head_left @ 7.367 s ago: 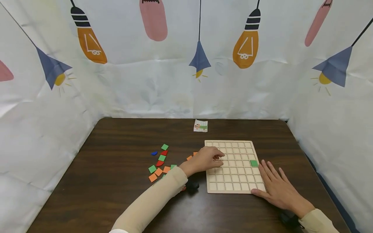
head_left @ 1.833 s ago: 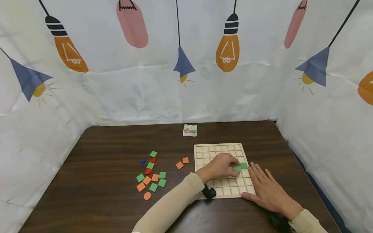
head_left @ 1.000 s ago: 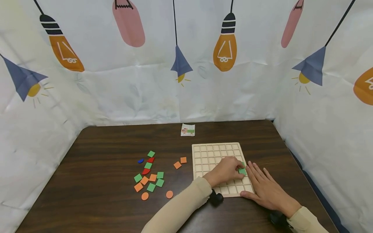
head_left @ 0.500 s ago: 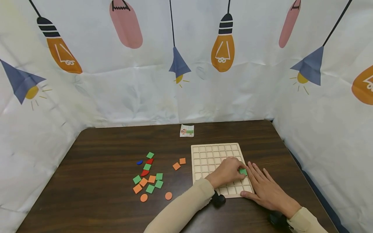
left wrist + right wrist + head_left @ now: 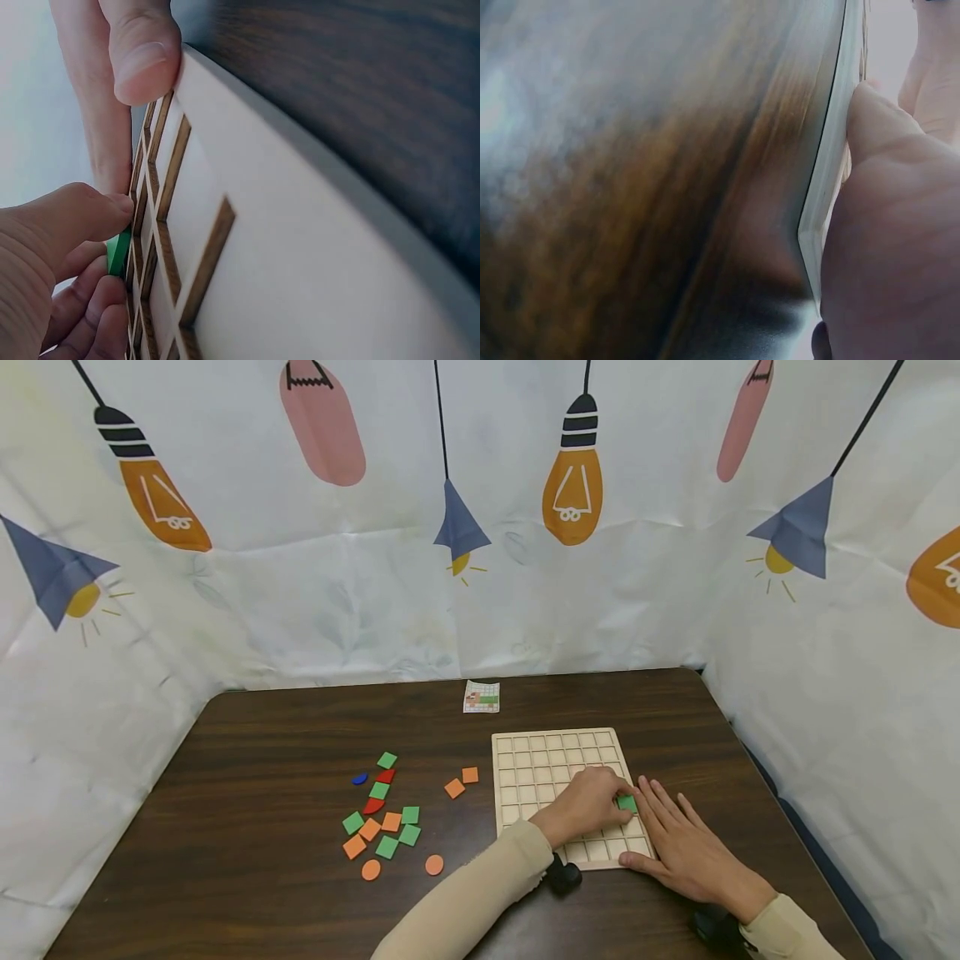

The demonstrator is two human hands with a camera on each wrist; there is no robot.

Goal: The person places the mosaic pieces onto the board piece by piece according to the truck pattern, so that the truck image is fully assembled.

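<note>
My left hand (image 5: 588,802) is over the right side of the pale gridded wooden board (image 5: 517,760). Between its thumb and fingers it pinches a green square tile (image 5: 626,803), close to the board's right edge. In the left wrist view the green tile (image 5: 118,253) stands out between thumb and fingertips, just against the grid. The left fingers hide that part of the board in the head view. My right hand (image 5: 697,852) lies with straight fingers along the board's right edge, its thumb resting on the near right corner.
Left of the board lie several green squares (image 5: 387,847), orange squares (image 5: 392,822), red pieces (image 5: 373,806), a blue piece (image 5: 360,778) and two orange discs (image 5: 434,865). Two orange squares (image 5: 454,788) sit nearer the board. Behind it is a small printed grid card (image 5: 482,697).
My left hand has moved from the board's left side to its right edge, bringing a green square tile. Over the last half second it barely moves. The right hand stays on the board's edge.
</note>
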